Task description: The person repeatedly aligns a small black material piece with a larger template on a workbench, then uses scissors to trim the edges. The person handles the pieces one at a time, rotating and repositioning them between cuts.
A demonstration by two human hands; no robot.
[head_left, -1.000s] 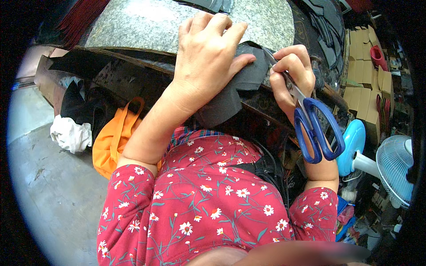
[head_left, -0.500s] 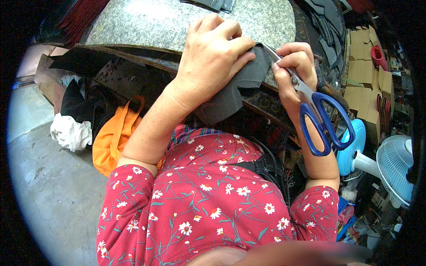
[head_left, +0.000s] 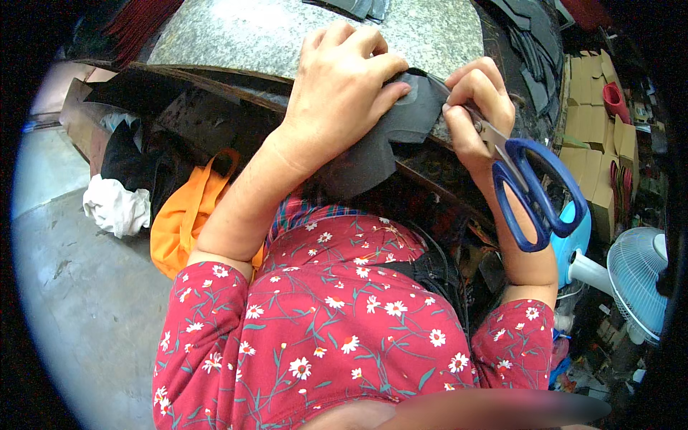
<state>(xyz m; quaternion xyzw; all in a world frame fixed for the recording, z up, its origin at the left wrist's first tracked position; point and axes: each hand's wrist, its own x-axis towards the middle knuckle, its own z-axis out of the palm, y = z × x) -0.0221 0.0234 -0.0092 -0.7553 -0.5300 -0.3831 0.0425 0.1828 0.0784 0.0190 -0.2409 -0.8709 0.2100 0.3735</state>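
Note:
My left hand point(head_left: 347, 82) grips a dark grey piece of material point(head_left: 416, 115) between thumb and curled fingers at the near edge of a speckled stone slab point(head_left: 236, 36). The piece hangs down over the edge, partly hidden behind my left wrist. In my right hand point(head_left: 480, 107) is a pair of scissors point(head_left: 534, 190) with blue handles, held around the blades near the pivot, so the handle loops point down toward my forearm. My right fingertips are close to the piece's right side. The blade tips are mostly hidden by my fingers.
Dark strips point(head_left: 527, 57) lie in a pile to the slab's right, and more dark pieces point(head_left: 351, 7) lie on it. Cardboard boxes point(head_left: 584, 125) and a blue-white fan point(head_left: 634, 276) stand at right. An orange bag point(head_left: 190, 222) and white cloth point(head_left: 115, 208) are at left.
My right hand has moved slightly right and turned, and the scissors' blades, visible along the piece before, are now mostly behind my fingers. My left hand keeps its grip.

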